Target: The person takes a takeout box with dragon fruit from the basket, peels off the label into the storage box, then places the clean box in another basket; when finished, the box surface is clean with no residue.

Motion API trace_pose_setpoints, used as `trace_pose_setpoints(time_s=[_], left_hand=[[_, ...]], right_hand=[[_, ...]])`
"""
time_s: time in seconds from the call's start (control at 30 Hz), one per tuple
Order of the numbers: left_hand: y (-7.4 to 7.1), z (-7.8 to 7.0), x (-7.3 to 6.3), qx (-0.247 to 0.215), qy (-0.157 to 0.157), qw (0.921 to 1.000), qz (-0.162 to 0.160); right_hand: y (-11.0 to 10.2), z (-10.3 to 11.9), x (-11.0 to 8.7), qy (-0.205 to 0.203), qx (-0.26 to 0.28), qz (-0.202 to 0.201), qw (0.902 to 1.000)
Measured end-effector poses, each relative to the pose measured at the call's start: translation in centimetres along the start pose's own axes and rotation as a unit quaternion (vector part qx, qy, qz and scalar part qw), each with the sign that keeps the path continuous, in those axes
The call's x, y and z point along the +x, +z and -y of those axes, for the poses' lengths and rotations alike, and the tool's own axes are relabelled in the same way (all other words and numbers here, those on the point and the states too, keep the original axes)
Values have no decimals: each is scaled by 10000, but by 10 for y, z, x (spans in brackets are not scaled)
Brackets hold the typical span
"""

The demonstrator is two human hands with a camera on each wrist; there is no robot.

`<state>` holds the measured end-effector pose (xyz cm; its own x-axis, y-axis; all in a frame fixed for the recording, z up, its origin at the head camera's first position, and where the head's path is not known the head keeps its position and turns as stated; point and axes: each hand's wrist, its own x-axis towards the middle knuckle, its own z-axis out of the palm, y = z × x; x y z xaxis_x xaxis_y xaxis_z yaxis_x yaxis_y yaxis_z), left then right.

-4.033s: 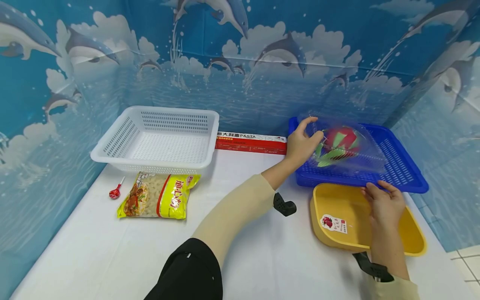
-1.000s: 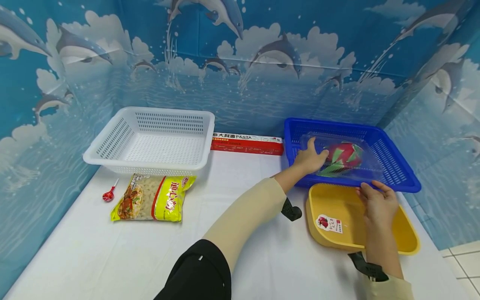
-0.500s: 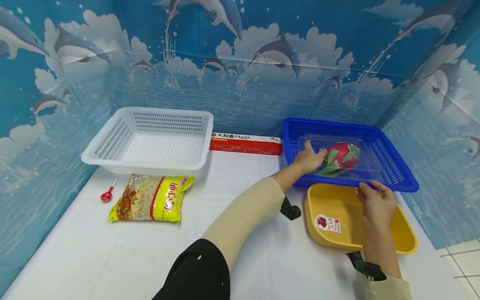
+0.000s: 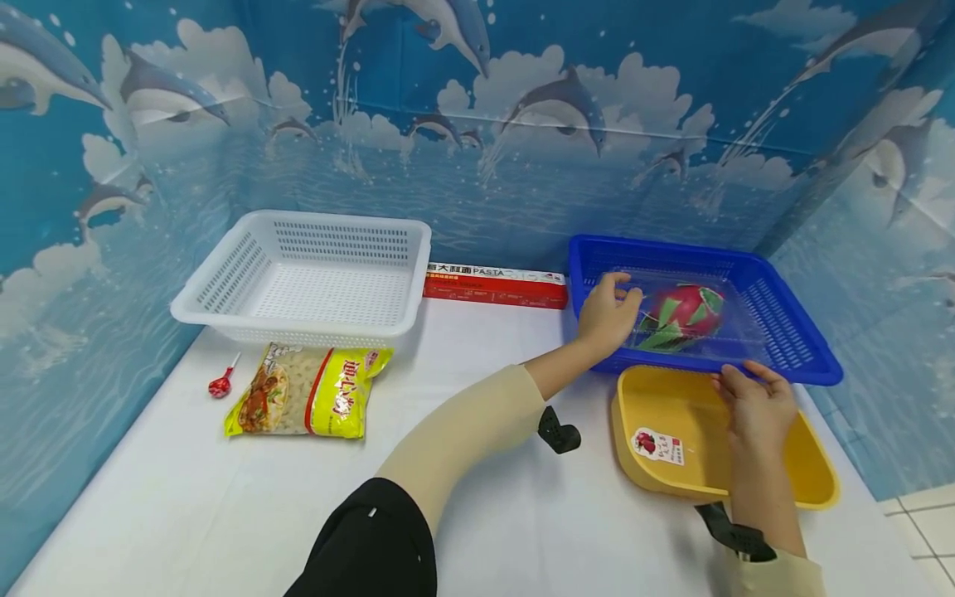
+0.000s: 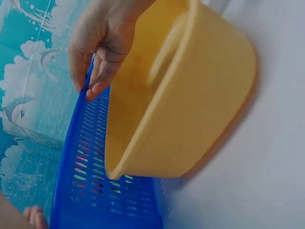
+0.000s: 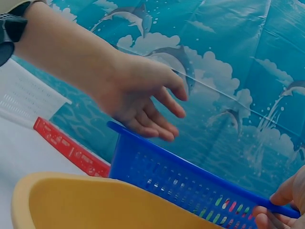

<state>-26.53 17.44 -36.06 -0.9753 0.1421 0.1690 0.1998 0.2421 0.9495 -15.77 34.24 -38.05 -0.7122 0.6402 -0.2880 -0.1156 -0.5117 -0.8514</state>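
Observation:
A clear plastic box (image 4: 734, 327) lies in the blue basket (image 4: 802, 332). The red and green dragon fruit (image 4: 688, 310) shows through it; whether it sits inside or beneath is hard to tell. My left hand (image 4: 608, 313) hovers over the basket's left end, fingers loosely bent and holding nothing; the right wrist view shows this hand (image 6: 143, 98) above the rim. With thumb and fingers, my right hand (image 4: 759, 410) pinches the basket's near rim, as the left wrist view also shows for that hand (image 5: 102, 43).
Before the basket stands a yellow tub (image 4: 697, 423) with a dragon fruit sticker. A red pasta box (image 4: 496, 288) lies along the back. To the left are a white basket (image 4: 302, 327), a yellow noodle bag (image 4: 309, 391) and a red lollipop (image 4: 220, 385).
Four seconds ago my left hand held the clear box raised and tilted; it then came down flat into the blue basket. My left hand has since drawn off it. The right hand stays at the rim.

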Motion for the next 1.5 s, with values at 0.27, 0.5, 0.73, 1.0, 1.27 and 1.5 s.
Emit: trace_pose_setpoints(time_s=[0.27, 0.5, 0.73, 1.0, 1.27, 1.5], left_hand=[[-30, 9, -19, -646, 715, 9953, 66], [-58, 7, -35, -940, 720, 9914, 557], [-81, 11, -42, -982, 786, 9900, 635], [-114, 23, -50, -694, 1085, 9898, 603], [-152, 39, -61, -556, 1275, 9894, 416], [-179, 53, -63, -2, 1076, 9933, 429]], right_hand=[[-3, -1, -2, 131, -14, -58, 9999], [-6, 1, -3, 8, 29, 35, 10000], [-4, 4, -1, 40, 38, 47, 10000], [-3, 4, 0, 82, 79, 73, 9999], [-1, 1, 1, 136, 10, 72, 9999], [-1, -1, 2, 88, 7, 152, 9998]])
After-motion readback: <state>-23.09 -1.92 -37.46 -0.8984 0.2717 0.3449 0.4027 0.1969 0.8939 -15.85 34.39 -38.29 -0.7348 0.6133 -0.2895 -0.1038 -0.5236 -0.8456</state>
